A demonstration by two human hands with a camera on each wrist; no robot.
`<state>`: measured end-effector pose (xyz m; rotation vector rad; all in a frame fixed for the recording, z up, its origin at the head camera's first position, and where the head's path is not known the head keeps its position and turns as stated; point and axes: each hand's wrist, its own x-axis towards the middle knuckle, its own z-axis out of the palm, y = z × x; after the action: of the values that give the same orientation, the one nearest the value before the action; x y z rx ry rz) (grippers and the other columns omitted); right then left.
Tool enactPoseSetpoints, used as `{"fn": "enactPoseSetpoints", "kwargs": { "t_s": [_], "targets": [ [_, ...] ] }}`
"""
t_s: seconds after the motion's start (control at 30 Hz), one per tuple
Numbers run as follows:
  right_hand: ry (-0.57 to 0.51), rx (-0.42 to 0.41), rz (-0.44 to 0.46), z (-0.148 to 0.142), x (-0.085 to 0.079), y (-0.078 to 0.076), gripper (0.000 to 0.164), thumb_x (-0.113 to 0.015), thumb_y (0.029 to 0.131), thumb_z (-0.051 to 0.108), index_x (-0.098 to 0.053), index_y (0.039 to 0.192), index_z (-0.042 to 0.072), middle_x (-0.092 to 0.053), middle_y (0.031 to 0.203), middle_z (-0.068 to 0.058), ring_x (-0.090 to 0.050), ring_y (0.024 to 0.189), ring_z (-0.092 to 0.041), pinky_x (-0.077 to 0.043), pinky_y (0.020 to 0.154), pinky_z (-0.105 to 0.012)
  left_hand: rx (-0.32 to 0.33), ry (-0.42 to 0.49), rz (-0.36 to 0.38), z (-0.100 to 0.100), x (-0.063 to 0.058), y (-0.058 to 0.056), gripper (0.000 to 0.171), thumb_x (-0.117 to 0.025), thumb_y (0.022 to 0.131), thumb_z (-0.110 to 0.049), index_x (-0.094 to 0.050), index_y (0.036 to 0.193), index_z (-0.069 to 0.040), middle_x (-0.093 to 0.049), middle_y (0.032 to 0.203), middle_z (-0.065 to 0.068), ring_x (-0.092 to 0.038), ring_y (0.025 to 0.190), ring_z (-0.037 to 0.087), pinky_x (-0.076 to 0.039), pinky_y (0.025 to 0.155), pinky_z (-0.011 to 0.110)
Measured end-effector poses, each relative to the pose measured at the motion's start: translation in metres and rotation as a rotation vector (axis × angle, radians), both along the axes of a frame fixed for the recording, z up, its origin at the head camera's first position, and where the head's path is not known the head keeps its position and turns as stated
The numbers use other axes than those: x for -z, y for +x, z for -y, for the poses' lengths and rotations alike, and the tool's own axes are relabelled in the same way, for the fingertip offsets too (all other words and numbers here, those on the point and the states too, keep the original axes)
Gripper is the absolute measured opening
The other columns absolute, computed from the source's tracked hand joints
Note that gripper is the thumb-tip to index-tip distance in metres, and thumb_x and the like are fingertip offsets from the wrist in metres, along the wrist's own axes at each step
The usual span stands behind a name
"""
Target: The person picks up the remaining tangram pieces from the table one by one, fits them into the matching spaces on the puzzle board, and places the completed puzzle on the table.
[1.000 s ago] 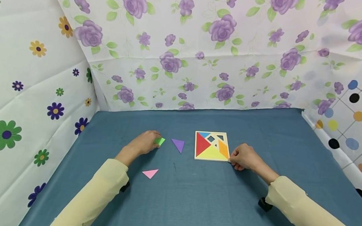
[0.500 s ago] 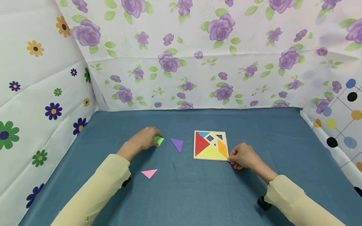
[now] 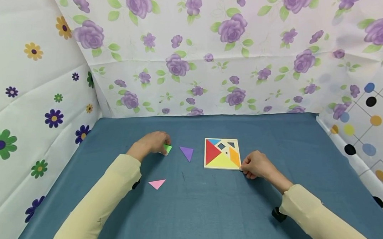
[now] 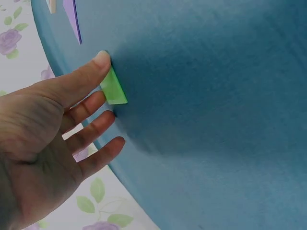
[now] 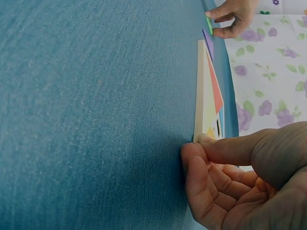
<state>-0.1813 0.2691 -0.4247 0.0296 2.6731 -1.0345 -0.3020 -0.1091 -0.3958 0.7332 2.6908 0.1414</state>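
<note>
My left hand [image 3: 152, 143] pinches a green tangram piece [image 3: 167, 149] between thumb and index finger at the table's left. In the left wrist view the green piece shows at the thumb tip, while the other fingers are spread. The lower right corner of a square wooden tangram board [image 3: 226, 141] is held by my right hand [image 3: 258, 164], thumb against curled index finger. Red, yellow, orange and blue pieces lie in the board, and dark openings show at its upper right. A purple triangle [image 3: 187, 153] lies between the left hand and the board.
A pink triangle [image 3: 157, 183] lies nearer the front, below the left hand. Blue-grey cloth [image 3: 206, 213] covers the table. Flowered sheets [image 3: 195, 34] rise behind and at the left, and a dotted sheet [image 3: 364, 123] stands at the right.
My left hand has shifted slightly back, its wrist raised, with the green piece tipping up a little in its fingers. The right hand stays at the board's corner.
</note>
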Motion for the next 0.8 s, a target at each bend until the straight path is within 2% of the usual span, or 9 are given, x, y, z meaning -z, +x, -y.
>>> {"fn": "enactPoseSetpoints", "kwargs": {
  "t_s": [0.27,0.43,0.6,0.8],
  "targets": [
    [-0.002,0.007,0.002,0.0013,-0.0016,0.0005,0.017,-0.074,0.095,0.006,-0.076,0.079,0.001,-0.067,0.065,-0.007,-0.066,0.055,-0.016,-0.058,0.054,-0.03,-0.007,-0.053,0.081,-0.0039,-0.0059,-0.0071,0.038,-0.082,0.091,-0.02,-0.069,0.125,-0.008,-0.065,0.125,0.009,-0.062,0.102,0.024,-0.052,0.093,0.047],
    [-0.005,0.01,0.0,0.0013,-0.0014,0.0014,0.017,-0.074,0.095,0.005,-0.076,0.079,0.001,-0.067,0.065,-0.007,-0.065,0.055,-0.016,-0.058,0.055,-0.03,-0.026,-0.05,0.117,-0.0039,-0.0062,-0.0093,0.032,-0.082,0.092,-0.021,-0.067,0.118,-0.009,-0.063,0.113,0.006,-0.057,0.091,0.022,-0.05,0.086,0.044],
    [-0.005,0.017,0.002,0.0001,-0.001,0.001,0.016,-0.074,0.095,0.005,-0.075,0.079,0.001,-0.067,0.066,-0.007,-0.065,0.055,-0.016,-0.058,0.054,-0.03,-0.014,0.005,0.1,-0.0026,-0.0037,-0.0088,0.027,-0.082,0.091,-0.016,-0.064,0.109,-0.008,-0.058,0.103,0.006,-0.053,0.089,0.023,-0.047,0.081,0.041],
    [0.0,0.01,-0.001,0.0009,-0.001,0.0003,0.016,-0.074,0.095,0.005,-0.075,0.079,0.0,-0.067,0.065,-0.007,-0.065,0.055,-0.016,-0.058,0.054,-0.03,-0.025,0.103,0.056,0.0032,0.0017,-0.0002,0.028,-0.083,0.089,-0.011,-0.06,0.104,-0.008,-0.059,0.102,0.007,-0.052,0.091,0.023,-0.046,0.081,0.04]
  ]
}}
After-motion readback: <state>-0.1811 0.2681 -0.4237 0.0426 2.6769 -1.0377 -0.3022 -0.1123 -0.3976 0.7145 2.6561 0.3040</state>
